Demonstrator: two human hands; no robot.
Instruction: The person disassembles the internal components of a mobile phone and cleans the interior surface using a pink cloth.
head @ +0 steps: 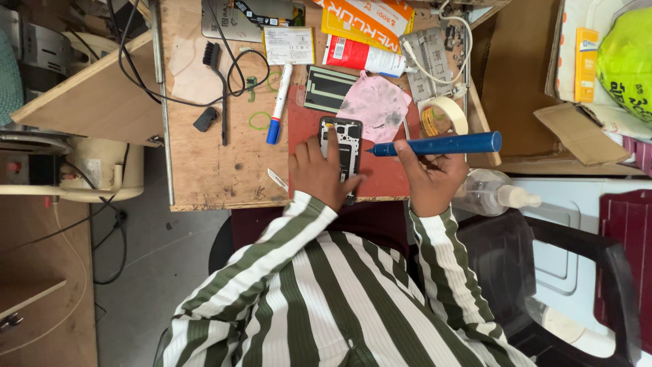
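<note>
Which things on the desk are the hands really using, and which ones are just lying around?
In use:
- opened phone, held down by the left hand
- blue screwdriver, gripped in the right hand
- red mat under the phone

Lying about:
- marker pen
- black brush
- pink cloth
- tape roll
- glue tube
- green rubber band
- clear bottle

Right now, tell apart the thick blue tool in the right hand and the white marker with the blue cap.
The thick blue tool is all blue and held level in the right hand; the white marker with the blue cap is thinner and lies untouched, nearly upright in the picture. Both are pen-shaped.
</note>
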